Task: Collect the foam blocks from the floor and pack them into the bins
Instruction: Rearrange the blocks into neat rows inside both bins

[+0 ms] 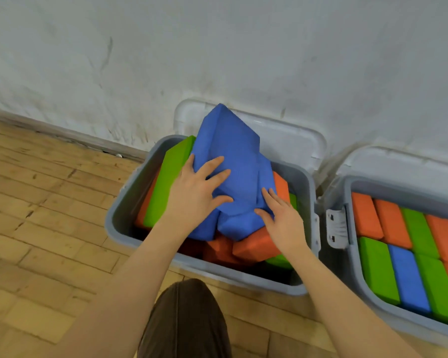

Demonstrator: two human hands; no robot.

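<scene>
A grey bin (119, 218) stands on the floor against the wall, holding a green block (171, 177) on edge and orange blocks (254, 244) below. Several blue foam blocks (230, 151) lean in a tilted pile out of this bin. My left hand (197, 192) lies flat on the pile's left face with fingers spread. My right hand (282, 218) presses on the pile's lower right side. A second grey bin (347, 254) at the right holds orange, green and blue blocks (409, 277) packed in neat rows.
Both bins have open translucent lids (295, 140) leaning on the white wall. A white latch (336, 228) sits between the bins. Wooden parquet floor (49, 202) spreads to the left. My knee in brown trousers (184, 321) is at the bottom centre.
</scene>
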